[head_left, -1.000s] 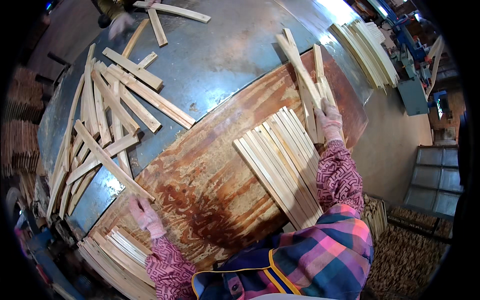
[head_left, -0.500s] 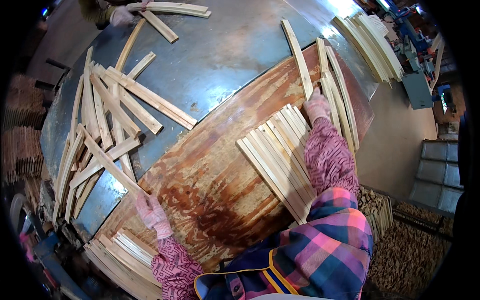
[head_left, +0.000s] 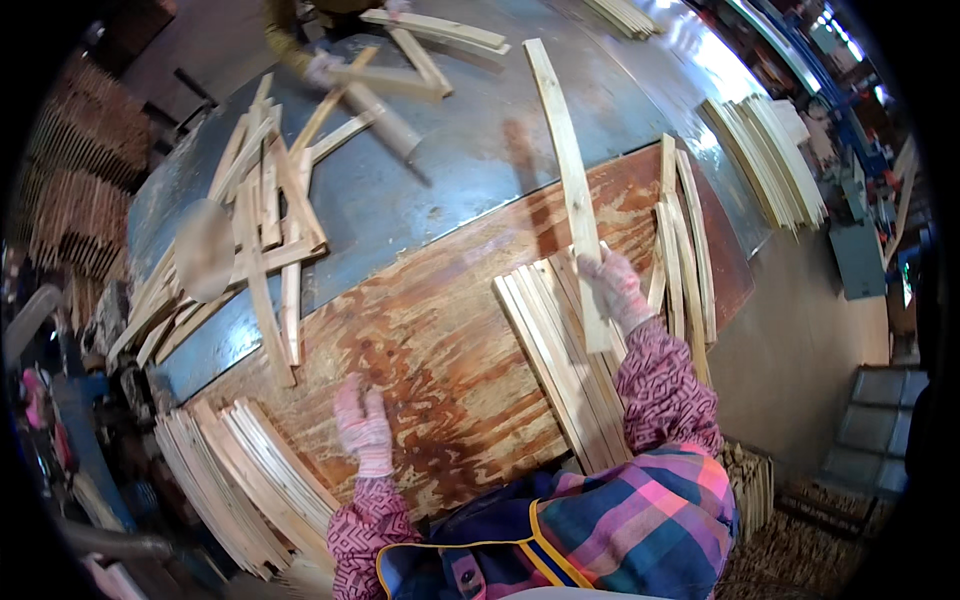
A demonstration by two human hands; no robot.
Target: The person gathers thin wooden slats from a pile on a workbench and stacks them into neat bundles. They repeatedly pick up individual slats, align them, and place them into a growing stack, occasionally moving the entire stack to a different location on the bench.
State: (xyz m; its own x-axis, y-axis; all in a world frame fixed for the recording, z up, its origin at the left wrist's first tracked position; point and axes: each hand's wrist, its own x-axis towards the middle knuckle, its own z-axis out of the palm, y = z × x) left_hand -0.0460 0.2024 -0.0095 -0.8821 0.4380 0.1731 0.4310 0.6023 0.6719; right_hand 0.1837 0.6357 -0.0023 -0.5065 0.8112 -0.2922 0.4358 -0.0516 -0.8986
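My gloved right hand [head_left: 618,285] grips a pale, slightly curved wooden slat [head_left: 562,150] near its lower end. The slat slants up and away over a row of slats [head_left: 560,355] laid side by side on the worn plywood board [head_left: 430,370]. My left hand [head_left: 363,420], also gloved, is over the board with its fingers stretched out and nothing in them. Ahead of it, the end of a loose slat [head_left: 263,300] juts from a jumbled pile of slats [head_left: 290,195] and lies apart from the fingers. Several curved slats [head_left: 683,260] lie just right of my right hand.
A neat stack of slats [head_left: 250,470] stands at the near left. Across the metal table [head_left: 460,120], a co-worker's gloved hand [head_left: 325,70] is by a motion-blurred slat [head_left: 385,122]. Another slat stack [head_left: 765,165] sits at the far right edge.
My right hand has raised a slat from the right side and brought it left over the row. My left hand has come off the loose slat's end. The view has shifted.
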